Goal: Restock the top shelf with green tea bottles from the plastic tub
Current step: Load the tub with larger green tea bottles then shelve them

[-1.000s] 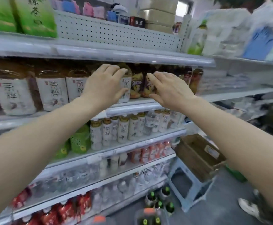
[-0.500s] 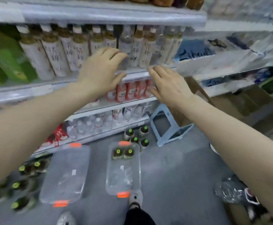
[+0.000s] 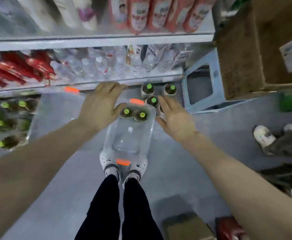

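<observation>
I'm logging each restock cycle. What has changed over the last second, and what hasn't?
Both hands came down from the shelf of tea bottles: the left hand and right hand now hover open over the clear tub on the floor. Neither holds anything. The tub keeps its two green-capped bottles at the far end; the loose bottles beyond it stand as before.

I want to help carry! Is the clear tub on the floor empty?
No, two green-capped bottles stand at the far end of the tub.
</observation>
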Demonstrator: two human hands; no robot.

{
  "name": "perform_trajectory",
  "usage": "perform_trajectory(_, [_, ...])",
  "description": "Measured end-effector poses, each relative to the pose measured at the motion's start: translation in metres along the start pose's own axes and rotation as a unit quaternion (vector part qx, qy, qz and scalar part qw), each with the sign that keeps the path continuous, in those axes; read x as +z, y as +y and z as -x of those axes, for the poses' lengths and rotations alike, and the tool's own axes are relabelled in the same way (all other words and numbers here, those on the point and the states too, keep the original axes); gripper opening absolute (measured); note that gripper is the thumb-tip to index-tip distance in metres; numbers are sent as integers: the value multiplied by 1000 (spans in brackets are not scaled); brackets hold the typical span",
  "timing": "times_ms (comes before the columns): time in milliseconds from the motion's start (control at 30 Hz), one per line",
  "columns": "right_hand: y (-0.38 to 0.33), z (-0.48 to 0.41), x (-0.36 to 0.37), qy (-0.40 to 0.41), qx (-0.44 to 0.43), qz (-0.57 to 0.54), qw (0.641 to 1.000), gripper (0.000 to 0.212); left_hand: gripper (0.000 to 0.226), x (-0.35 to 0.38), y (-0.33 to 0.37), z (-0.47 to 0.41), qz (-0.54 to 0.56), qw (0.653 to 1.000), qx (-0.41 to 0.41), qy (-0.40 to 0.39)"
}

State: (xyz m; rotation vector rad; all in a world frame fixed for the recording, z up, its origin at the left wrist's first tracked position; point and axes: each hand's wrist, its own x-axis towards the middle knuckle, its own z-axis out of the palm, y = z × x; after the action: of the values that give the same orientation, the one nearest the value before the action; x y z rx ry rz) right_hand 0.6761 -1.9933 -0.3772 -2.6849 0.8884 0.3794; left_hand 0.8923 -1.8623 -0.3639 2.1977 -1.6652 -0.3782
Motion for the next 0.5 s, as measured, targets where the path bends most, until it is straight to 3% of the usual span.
perform_trajectory(300, [41, -65, 233, -124, 100, -87, 983, 73, 54, 221, -81, 32, 34, 985, -87, -143])
perform_trajectory(500, [56, -136, 346, -129, 128, -125, 975, 75, 61, 323, -143, 40, 11, 977, -76, -197])
